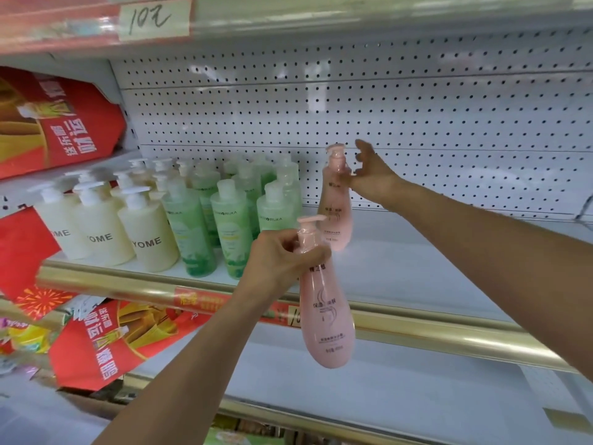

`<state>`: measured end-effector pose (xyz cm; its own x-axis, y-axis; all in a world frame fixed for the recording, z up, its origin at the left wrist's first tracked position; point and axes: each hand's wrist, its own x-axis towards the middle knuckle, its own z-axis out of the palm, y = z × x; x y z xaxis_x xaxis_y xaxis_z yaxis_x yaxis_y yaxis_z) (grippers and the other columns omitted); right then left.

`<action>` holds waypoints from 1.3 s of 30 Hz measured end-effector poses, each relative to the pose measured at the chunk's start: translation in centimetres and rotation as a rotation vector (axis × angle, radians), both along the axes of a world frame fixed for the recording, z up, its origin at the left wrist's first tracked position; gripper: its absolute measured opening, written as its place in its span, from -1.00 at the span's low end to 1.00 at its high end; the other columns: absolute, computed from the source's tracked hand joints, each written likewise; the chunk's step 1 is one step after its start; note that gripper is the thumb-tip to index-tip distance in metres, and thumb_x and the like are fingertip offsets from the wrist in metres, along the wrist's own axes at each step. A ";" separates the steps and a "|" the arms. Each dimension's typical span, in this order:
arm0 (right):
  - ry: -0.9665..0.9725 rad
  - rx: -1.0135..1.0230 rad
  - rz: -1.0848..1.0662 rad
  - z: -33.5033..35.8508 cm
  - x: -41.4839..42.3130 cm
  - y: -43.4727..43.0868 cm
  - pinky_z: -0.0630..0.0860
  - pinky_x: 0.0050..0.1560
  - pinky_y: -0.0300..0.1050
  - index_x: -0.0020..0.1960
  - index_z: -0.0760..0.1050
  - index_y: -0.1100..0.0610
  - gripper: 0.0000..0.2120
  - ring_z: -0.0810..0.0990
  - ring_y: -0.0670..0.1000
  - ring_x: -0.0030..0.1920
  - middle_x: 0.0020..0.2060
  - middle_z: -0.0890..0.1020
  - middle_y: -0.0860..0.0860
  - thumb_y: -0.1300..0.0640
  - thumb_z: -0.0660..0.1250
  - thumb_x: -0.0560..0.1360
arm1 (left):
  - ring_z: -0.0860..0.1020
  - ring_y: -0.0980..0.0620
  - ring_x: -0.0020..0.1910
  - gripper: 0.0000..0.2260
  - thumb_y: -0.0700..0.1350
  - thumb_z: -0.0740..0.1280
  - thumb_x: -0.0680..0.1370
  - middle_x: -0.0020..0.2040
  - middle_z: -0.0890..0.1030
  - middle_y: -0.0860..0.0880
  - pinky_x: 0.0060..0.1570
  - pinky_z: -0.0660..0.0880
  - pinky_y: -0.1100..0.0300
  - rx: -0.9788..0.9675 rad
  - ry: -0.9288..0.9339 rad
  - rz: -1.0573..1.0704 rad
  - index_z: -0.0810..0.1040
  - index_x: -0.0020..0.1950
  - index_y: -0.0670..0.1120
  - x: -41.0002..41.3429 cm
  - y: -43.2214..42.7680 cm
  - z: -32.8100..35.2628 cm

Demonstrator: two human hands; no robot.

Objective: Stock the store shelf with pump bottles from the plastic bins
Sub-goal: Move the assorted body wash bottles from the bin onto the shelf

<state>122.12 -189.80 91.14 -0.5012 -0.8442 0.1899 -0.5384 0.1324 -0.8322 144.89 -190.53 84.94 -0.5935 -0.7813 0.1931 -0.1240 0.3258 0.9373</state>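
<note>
1. Pump bottle one point(327, 316), the pink one, hangs from the left hand point(282, 258). Fingers and thumb are wrapped round its thin neck, the pump head point(308, 221) pokes out just above the grip, and the fat belly dangles below it, out in front of the shelf point(433, 268) edge.
2. Its twin, pump bottle two point(335, 213), stands upright on the shelf just right of the green bottles point(231, 226). The right hand point(373, 176) sits at its neck with fingers spread wide and the thumb about touching the shoulder, nothing clamped.
3. Handling guess: it looks full, so decent weight, all of it low under the grip. Held by the neck it'll want to swing like a pendulum.
4. The plastic is glossy and smooth, so probably slick. The neck flares into the shoulder right under the fingers, which gives them a stop, so that's the sensible hold. I wouldn't lift by the pump head, it might press down or twist.
5. The walls look stiff enough and not fragile, but it's tall on a narrowish foot, so likely tippy when set down beside its twin.
</note>
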 end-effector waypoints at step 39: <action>0.424 0.133 -0.013 -6.5 5.9 9.8 0.48 0.10 0.00 0.49 0.18 0.02 -0.31 0.47 0.05 0.27 0.33 0.46 0.02 -0.02 0.41 0.46 | 0.35 -0.11 0.36 -0.31 0.11 0.43 0.46 0.37 0.48 -0.07 0.36 0.20 0.02 -0.796 -0.458 0.112 0.24 0.51 -0.05 -3.7 -0.9 7.3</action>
